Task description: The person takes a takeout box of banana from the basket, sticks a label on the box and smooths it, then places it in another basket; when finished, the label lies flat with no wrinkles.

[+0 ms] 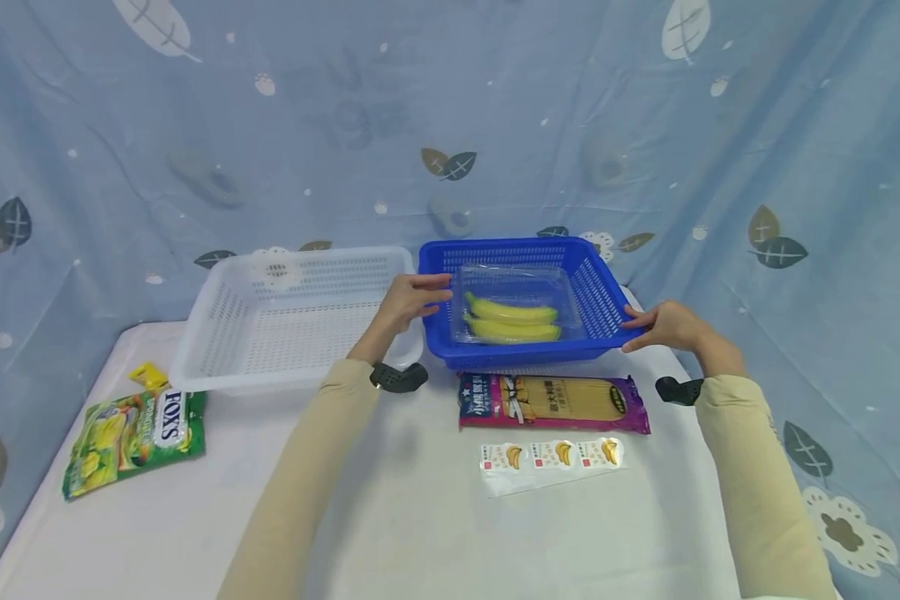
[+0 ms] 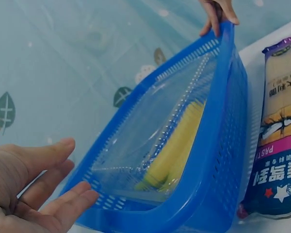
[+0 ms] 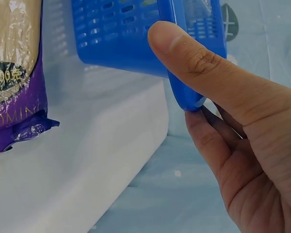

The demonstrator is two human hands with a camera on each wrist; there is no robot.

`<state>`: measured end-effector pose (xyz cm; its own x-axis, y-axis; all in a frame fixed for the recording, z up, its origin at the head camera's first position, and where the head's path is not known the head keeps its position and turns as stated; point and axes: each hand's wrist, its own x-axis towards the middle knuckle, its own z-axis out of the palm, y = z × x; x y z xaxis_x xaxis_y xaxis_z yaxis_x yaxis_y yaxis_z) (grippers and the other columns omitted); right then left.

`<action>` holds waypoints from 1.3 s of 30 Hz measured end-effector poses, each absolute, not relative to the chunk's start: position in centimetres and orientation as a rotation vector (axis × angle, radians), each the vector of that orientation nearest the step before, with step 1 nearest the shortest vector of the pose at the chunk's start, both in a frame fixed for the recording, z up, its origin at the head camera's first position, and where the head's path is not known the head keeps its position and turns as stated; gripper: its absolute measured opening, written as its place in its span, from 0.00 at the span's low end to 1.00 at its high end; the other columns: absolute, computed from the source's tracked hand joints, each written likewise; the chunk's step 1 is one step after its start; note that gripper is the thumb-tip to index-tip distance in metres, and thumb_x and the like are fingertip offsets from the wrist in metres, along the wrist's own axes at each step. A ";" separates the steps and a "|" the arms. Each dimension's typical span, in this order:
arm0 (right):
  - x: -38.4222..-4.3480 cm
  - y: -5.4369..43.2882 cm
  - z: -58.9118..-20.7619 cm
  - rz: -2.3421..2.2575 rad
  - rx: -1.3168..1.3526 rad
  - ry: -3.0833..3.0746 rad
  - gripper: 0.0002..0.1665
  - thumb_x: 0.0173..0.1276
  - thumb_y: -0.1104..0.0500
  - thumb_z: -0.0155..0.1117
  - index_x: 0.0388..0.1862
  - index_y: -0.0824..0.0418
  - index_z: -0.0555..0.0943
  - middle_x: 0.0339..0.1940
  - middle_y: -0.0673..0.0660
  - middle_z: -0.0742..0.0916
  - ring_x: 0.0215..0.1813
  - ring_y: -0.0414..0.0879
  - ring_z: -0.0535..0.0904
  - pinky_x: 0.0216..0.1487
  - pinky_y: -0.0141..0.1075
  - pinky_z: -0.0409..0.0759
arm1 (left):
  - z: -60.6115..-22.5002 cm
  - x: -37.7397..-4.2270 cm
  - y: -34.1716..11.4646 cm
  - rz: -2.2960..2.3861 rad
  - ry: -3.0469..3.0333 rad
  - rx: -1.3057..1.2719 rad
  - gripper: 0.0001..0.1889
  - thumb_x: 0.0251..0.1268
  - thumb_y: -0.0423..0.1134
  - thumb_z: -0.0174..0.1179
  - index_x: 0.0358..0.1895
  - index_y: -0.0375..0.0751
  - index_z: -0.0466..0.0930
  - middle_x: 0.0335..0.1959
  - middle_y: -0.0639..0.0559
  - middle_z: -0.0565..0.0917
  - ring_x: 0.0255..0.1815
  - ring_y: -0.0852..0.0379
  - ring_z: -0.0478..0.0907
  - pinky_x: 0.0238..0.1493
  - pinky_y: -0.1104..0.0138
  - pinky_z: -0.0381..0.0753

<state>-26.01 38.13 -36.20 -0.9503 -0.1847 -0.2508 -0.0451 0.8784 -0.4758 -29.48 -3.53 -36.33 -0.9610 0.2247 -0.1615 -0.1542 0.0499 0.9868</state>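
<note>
A blue plastic basket (image 1: 528,354) stands at the back of the table. Inside it lies a clear plastic box (image 1: 487,279) with two yellow bananas (image 1: 513,332) in it. My right hand (image 1: 673,325) pinches the basket's right front rim, thumb above and fingers underneath, as the right wrist view also shows. Over the basket's left edge is my left hand (image 1: 412,302), its fingers loosely extended and apart from the thumb. In the left wrist view that hand (image 2: 43,189) holds nothing, and its fingertips overlap the blue rim.
Left of the blue basket sits a white basket (image 1: 296,383). A pasta packet (image 1: 555,402) lies before the blue basket, with a strip of banana stickers (image 1: 551,458) nearer me. At far left are a green FOXS candy bag (image 1: 138,437) and a small yellow packet (image 1: 148,376).
</note>
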 end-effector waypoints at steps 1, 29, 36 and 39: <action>-26.0 38.1 -36.2 -0.695 -0.174 2.756 0.30 0.56 0.52 0.75 0.52 0.69 0.80 0.67 0.66 0.66 0.40 0.57 0.75 0.45 0.46 0.67 | -36.4 -29.6 -3.5 1.995 2.061 0.066 0.23 0.62 0.31 0.64 0.62 0.34 0.74 0.63 0.42 0.75 0.61 0.47 0.75 0.59 0.59 0.75; -26.3 38.5 -36.9 -0.754 -0.170 2.755 0.29 0.56 0.54 0.75 0.53 0.68 0.80 0.68 0.65 0.67 0.55 0.65 0.74 0.48 0.46 0.68 | -38.9 -30.4 1.4 1.892 2.270 -0.001 0.34 0.56 0.36 0.70 0.67 0.41 0.69 0.72 0.46 0.64 0.74 0.44 0.55 0.68 0.51 0.62; -26.3 38.5 -36.8 -0.773 -0.166 2.752 0.29 0.56 0.54 0.75 0.53 0.68 0.80 0.68 0.65 0.67 0.59 0.67 0.71 0.48 0.47 0.68 | -39.7 -30.4 2.0 1.890 2.255 0.023 0.34 0.57 0.33 0.69 0.68 0.39 0.68 0.75 0.43 0.57 0.76 0.45 0.49 0.69 0.52 0.61; -26.2 38.5 -36.9 -0.765 -0.160 2.755 0.29 0.56 0.53 0.75 0.53 0.67 0.80 0.68 0.65 0.67 0.61 0.68 0.69 0.48 0.46 0.68 | -39.9 -30.4 2.1 1.854 2.274 0.052 0.34 0.56 0.34 0.70 0.68 0.40 0.68 0.76 0.42 0.54 0.76 0.45 0.46 0.70 0.51 0.59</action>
<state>-26.24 38.49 -36.87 -0.9555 -0.1788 -0.2346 -0.0323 0.8540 -0.5193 -30.41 2.13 -39.88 -0.9780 0.1571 -0.1374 -0.1030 0.2095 0.9724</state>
